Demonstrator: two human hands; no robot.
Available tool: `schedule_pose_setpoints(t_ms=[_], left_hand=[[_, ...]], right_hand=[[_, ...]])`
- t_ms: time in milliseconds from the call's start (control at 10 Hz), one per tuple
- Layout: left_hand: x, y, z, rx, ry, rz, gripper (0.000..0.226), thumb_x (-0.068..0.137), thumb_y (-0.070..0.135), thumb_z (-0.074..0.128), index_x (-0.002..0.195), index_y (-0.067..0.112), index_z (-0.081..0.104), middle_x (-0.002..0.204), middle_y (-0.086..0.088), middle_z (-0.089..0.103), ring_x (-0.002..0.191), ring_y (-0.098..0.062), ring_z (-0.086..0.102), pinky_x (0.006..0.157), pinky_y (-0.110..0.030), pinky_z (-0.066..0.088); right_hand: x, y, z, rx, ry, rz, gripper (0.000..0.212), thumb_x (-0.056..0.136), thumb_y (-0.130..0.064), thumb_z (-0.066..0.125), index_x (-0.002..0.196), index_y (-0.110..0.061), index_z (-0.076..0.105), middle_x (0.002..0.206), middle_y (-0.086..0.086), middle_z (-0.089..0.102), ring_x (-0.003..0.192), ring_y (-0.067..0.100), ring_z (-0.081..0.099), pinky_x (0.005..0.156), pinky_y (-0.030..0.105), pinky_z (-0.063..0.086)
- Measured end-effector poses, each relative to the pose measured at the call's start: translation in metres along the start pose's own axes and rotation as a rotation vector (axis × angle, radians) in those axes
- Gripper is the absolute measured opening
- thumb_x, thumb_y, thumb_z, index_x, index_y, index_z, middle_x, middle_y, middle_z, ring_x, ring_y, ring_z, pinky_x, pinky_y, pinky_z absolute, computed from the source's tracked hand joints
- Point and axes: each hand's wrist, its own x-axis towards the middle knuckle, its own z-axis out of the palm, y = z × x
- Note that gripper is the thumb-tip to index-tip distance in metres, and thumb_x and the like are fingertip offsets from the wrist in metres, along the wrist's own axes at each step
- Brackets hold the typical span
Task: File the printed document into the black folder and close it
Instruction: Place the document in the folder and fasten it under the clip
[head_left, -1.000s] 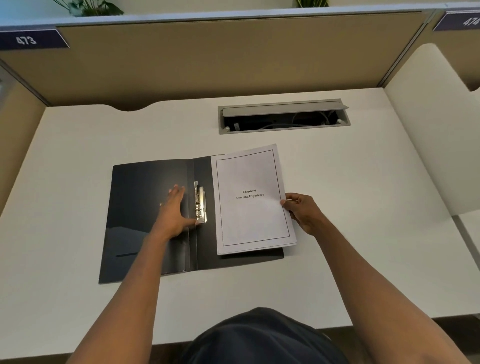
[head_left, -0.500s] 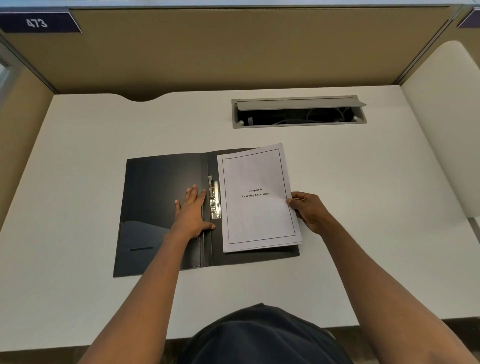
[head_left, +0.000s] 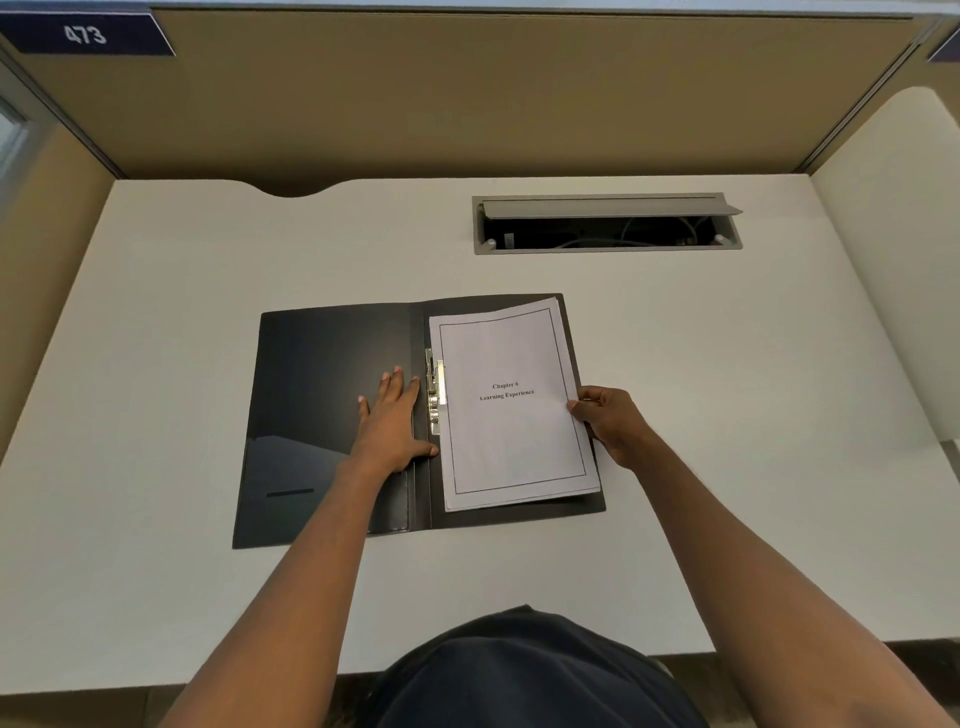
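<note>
Open black plastic folder (head_left: 322, 395) flat on white desk top (head_left: 156, 364), spine running away from the body, inner faces up. Printed white paper document (head_left: 511, 410) on the folder's right half, title page up, reading "Chapter 6 Learning Experience" inside a thin black border; sheet stack slightly skewed, its near right corner close to the folder's right edge. Left edge of the stack just beside the silver metal clip mechanism (head_left: 434, 392) at the spine; whether tucked under the clip, cannot tell.

Left hand (head_left: 392, 426) palm down on the folder's left inner cover, fingers extended and close together, thumb spread out toward the spine, its tip just below the clip, near the document's left edge. Nothing gripped, flat pressing contact only.

Right hand (head_left: 610, 423) at the document's right edge, fingers curled, thumb on top of the page, pinching the stack's margin.

Beyond the folder, grey rectangular cable slot (head_left: 605, 224) set in the desk, lid propped open, wires dim inside. Tan partition wall (head_left: 467, 93) behind, dark blue label "473" (head_left: 85, 35) at its upper left.
</note>
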Motion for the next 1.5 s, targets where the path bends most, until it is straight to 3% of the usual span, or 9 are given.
schedule_pose_setpoints(t_ms=[300,600,700,800,900,1000,1200,1400,1500], left_hand=[[0.000,0.000,0.000,-0.015,-0.002,0.003,0.118,0.081,0.041,0.084,0.166,0.021,0.005,0.175,-0.005,-0.010,0.162,-0.026,-0.013,0.129,-0.058,-0.006],[0.000,-0.001,0.000,-0.014,0.000,0.009,0.117,0.081,0.042,0.084,0.166,0.020,0.007,0.175,-0.005,-0.009,0.162,-0.026,-0.012,0.128,-0.057,-0.006],[-0.001,-0.001,-0.004,-0.009,-0.013,0.017,0.115,0.082,0.038,0.084,0.166,0.019,0.008,0.175,-0.007,-0.007,0.162,-0.027,-0.010,0.127,-0.057,-0.005],[-0.001,0.004,-0.012,-0.058,0.039,0.005,0.099,0.087,0.020,0.080,0.164,0.019,0.019,0.175,-0.009,0.005,0.163,-0.028,-0.001,0.130,-0.059,0.003],[0.004,0.014,-0.022,-0.110,0.223,-0.019,0.077,0.093,0.010,0.070,0.161,0.015,0.033,0.171,-0.013,0.023,0.160,-0.031,0.017,0.129,-0.054,0.018],[0.017,0.028,-0.034,-0.199,0.342,-0.018,0.060,0.098,0.009,0.059,0.156,0.009,0.044,0.164,-0.014,0.038,0.152,-0.033,0.032,0.126,-0.048,0.028],[0.061,0.048,-0.058,-0.341,0.320,0.043,0.050,0.103,0.013,0.054,0.152,0.005,0.048,0.158,-0.013,0.046,0.148,-0.030,0.040,0.121,-0.039,0.033],[0.099,0.050,-0.061,-0.376,0.249,0.009,0.045,0.105,0.012,0.052,0.149,0.003,0.051,0.153,-0.017,0.048,0.144,-0.030,0.044,0.119,-0.034,0.034],[0.107,0.045,-0.058,-0.395,0.266,0.004,0.042,0.105,0.010,0.052,0.146,0.002,0.056,0.148,-0.017,0.053,0.139,-0.030,0.050,0.117,-0.033,0.038]], right_hand=[[0.005,0.006,0.011,-0.046,0.094,0.019,0.036,0.097,-0.007,0.066,0.129,0.007,0.061,0.085,0.002,0.055,0.063,0.008,0.044,0.064,0.019,0.038],[0.003,0.001,0.012,-0.039,0.085,0.000,0.028,0.097,-0.006,0.065,0.123,0.006,0.066,0.087,0.004,0.067,0.069,0.011,0.058,0.067,0.020,0.048],[0.001,0.000,0.013,-0.021,0.065,0.000,0.021,0.097,-0.004,0.062,0.113,0.007,0.070,0.108,0.021,0.074,0.082,0.024,0.067,0.076,0.030,0.056],[0.000,-0.003,0.018,-0.107,0.127,-0.036,0.021,0.096,-0.017,0.063,0.109,-0.001,0.067,0.109,0.016,0.070,0.080,0.019,0.062,0.071,0.031,0.052],[-0.002,-0.006,0.025,-0.293,0.213,-0.092,0.030,0.094,-0.032,0.063,0.115,-0.010,0.060,0.107,0.004,0.064,0.087,0.019,0.060,0.069,0.030,0.046],[0.000,-0.002,0.030,-0.533,0.254,-0.196,0.026,0.094,-0.030,0.062,0.103,-0.006,0.058,0.101,0.008,0.060,0.087,0.023,0.054,0.075,0.032,0.040],[0.000,-0.002,0.034,-0.613,0.305,-0.179,0.022,0.093,-0.025,0.061,0.102,-0.005,0.055,0.113,0.015,0.053,0.091,0.026,0.048,0.080,0.036,0.042],[0.008,-0.012,0.032,-0.557,0.320,-0.148,0.025,0.094,-0.014,0.057,0.112,0.003,0.062,0.117,0.022,0.058,0.100,0.037,0.061,0.086,0.042,0.052],[0.012,-0.021,0.033,-0.551,0.304,-0.132,0.014,0.094,-0.009,0.051,0.098,0.002,0.060,0.112,0.025,0.058,0.088,0.033,0.055,0.074,0.034,0.041]])
